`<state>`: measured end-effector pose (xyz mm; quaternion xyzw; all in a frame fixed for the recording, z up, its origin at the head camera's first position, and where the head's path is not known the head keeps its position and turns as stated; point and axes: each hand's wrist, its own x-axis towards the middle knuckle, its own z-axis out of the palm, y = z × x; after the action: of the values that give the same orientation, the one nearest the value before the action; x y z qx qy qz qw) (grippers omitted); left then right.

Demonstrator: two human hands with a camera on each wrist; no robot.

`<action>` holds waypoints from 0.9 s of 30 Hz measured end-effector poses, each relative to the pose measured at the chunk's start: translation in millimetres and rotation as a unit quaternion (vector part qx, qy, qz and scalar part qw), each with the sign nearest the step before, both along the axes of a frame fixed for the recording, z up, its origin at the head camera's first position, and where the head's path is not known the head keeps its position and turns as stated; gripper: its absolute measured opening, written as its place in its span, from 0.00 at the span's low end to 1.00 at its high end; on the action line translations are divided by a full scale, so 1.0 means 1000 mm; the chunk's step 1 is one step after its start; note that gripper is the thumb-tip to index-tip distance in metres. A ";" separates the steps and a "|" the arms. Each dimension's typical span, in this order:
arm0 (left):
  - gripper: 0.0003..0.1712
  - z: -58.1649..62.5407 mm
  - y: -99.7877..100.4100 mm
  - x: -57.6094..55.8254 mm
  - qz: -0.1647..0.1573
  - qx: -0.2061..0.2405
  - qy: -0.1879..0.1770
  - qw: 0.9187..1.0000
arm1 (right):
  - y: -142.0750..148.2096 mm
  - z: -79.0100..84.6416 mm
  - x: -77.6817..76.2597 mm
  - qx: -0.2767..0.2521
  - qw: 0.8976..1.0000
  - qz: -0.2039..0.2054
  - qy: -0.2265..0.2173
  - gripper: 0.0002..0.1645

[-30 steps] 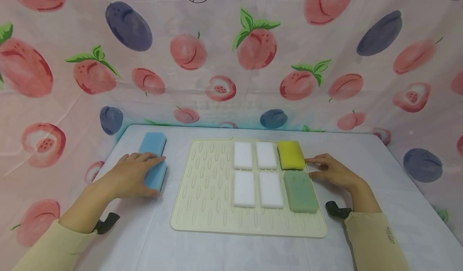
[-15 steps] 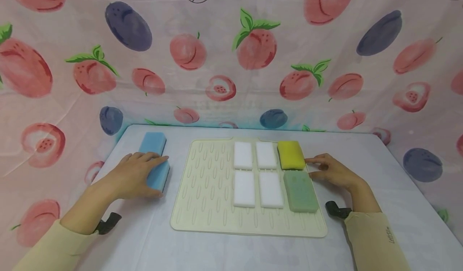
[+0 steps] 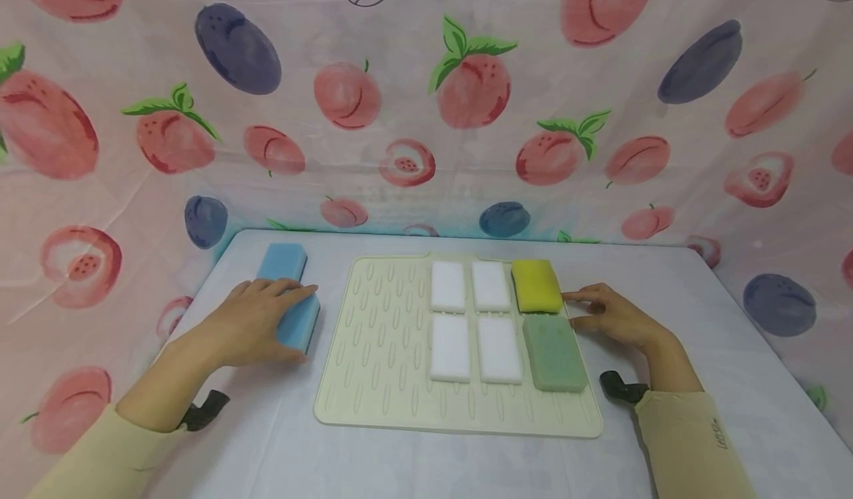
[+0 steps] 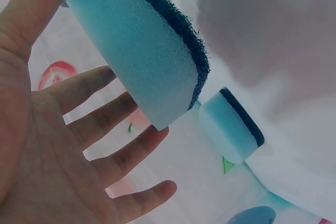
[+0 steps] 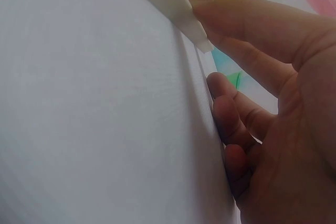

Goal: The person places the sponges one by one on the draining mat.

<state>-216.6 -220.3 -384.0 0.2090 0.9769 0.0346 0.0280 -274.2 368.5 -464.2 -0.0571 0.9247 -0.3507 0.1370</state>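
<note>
In the head view my left hand [image 3: 248,323] holds a blue sponge [image 3: 298,326] between thumb and fingers, left of the cream ridged mat [image 3: 373,403]. The left wrist view shows a dark scouring layer along this sponge [image 4: 139,45]. A second blue sponge [image 3: 283,260] lies just behind it on the table. My right hand [image 3: 623,317] touches the mat's right edge with thumb and forefinger tips, beside a yellow sponge [image 3: 536,286] and a green sponge [image 3: 554,353]. In the right wrist view its other fingers [image 5: 227,114] are loosely bent.
Several white sponges [image 3: 449,347] lie in two rows on the mat, left of the yellow and green ones. The mat's left part shows bare ridges. A fruit-print cloth [image 3: 406,99] hangs behind the white-covered table [image 3: 466,466].
My left hand has moved slightly right with the blue sponge, toward the mat. The right hand and the sponges on the mat have stayed in place.
</note>
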 end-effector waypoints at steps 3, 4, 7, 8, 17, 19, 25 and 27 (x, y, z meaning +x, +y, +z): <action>0.58 0.001 0.003 0.001 -0.001 0.003 0.001 1.000 | 0.000 0.000 0.000 0.000 1.000 0.000 0.000 0.39; 0.58 0.001 0.004 0.001 -0.003 0.004 0.002 1.000 | 0.000 0.000 0.000 -0.001 1.000 0.001 0.000 0.39; 0.58 0.001 0.006 0.002 -0.007 0.004 0.006 1.000 | 0.001 0.000 0.000 -0.003 1.000 0.002 0.001 0.39; 0.58 0.002 0.006 0.002 -0.009 0.004 0.008 1.000 | 0.001 -0.001 0.000 -0.003 1.000 0.002 0.001 0.39; 0.58 0.002 0.012 0.002 -0.010 0.003 0.009 1.000 | 0.000 -0.001 0.000 0.002 1.000 -0.001 -0.004 0.39; 0.57 0.002 0.013 0.002 -0.011 0.003 0.009 1.000 | 0.000 -0.001 0.000 0.004 1.000 0.000 -0.003 0.39; 0.58 0.003 0.016 0.002 -0.013 0.006 0.009 1.000 | 0.001 -0.002 0.000 0.005 1.000 0.002 -0.001 0.39; 0.58 0.003 0.017 0.002 -0.013 0.008 0.010 1.000 | 0.001 -0.002 0.000 0.005 1.000 0.002 0.000 0.39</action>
<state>-215.1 -203.2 -380.9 0.2224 0.9740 0.0403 0.0174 -274.2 369.1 -466.0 -0.0581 0.9261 -0.3461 0.1383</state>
